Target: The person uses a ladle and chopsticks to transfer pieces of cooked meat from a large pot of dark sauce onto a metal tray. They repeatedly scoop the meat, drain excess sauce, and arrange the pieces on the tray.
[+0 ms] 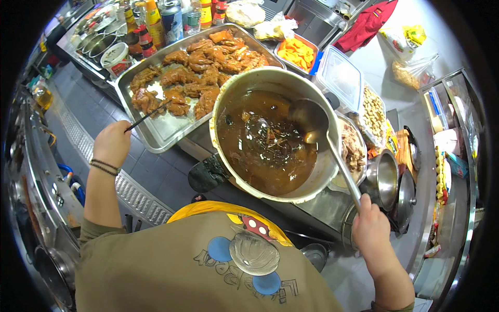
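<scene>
My left hand [112,143] is closed around a thin dark stick [146,116], perhaps a chopstick, whose tip reaches over a steel tray [160,136]. Browned, sauced meat pieces [193,74] lie across that tray. In my right hand [371,224] is the handle of a metal ladle [344,169]. Its bowl rests inside a large pressure-cooker pot [327,171], against the inner wall on the right. Brown broth [249,163] with dark spices floating in it fills the lower part of the pot. A black side handle [208,172] sticks out at the pot's lower left.
Sauce bottles [156,23] crowd behind the tray, beside a white tub [116,58]. Sliced carrots [296,53], a lidded plastic box [339,78], peanuts [373,115] and a bowl of meat [353,150] stand right of the pot. A steel pot [384,179] sits near my right hand.
</scene>
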`<action>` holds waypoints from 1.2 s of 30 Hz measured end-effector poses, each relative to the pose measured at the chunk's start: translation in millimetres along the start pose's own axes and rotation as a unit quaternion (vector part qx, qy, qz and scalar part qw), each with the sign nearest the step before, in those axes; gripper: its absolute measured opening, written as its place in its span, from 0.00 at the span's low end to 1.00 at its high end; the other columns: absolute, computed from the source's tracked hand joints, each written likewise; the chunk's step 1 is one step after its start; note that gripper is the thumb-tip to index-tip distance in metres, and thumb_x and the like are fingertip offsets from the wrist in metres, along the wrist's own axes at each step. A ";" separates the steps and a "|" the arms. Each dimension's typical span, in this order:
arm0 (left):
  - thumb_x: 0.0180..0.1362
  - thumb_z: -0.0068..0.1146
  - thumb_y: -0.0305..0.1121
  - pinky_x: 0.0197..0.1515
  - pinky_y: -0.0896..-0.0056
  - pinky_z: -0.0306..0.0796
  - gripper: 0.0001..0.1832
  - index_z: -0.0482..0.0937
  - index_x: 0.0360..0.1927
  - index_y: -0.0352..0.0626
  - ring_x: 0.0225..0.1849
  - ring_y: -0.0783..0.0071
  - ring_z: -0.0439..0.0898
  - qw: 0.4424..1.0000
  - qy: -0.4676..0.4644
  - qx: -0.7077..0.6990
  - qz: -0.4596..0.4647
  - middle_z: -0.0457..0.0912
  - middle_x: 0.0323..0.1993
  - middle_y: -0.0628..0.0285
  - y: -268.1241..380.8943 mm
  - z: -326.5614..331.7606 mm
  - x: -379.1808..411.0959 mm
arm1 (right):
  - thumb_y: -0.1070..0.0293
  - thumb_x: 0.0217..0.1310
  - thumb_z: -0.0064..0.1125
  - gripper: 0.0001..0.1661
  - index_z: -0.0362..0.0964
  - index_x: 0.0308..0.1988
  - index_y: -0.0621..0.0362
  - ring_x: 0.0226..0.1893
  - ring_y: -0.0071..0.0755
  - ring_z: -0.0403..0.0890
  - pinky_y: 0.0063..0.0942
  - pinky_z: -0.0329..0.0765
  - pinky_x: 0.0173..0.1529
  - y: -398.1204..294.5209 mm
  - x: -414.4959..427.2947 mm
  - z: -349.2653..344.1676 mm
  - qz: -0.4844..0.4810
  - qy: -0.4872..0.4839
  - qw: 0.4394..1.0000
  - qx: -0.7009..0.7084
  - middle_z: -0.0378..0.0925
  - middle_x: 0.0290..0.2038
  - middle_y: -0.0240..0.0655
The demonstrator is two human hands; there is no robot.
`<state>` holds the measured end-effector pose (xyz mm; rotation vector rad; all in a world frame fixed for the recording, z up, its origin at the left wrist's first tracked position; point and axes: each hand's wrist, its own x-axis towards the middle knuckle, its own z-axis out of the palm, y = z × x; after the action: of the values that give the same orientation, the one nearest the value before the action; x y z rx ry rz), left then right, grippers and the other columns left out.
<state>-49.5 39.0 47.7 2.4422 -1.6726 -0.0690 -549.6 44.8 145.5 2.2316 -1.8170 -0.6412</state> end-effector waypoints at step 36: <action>0.52 0.52 0.31 0.37 0.66 0.70 0.11 0.76 0.38 0.38 0.34 0.58 0.78 0.975 0.002 -0.191 -0.118 0.79 0.30 0.52 37.6 23.8 -128.9 | 0.70 0.47 0.50 0.09 0.67 0.34 0.46 0.26 0.34 0.71 0.34 0.66 0.30 131.1 65.6 -56.5 -0.146 0.309 0.899 -0.275 0.66 0.23 0.28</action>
<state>-134.6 142.6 22.7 2.3216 -1.2213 -0.3798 -630.1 -55.3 235.8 1.9925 -0.8695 -0.3566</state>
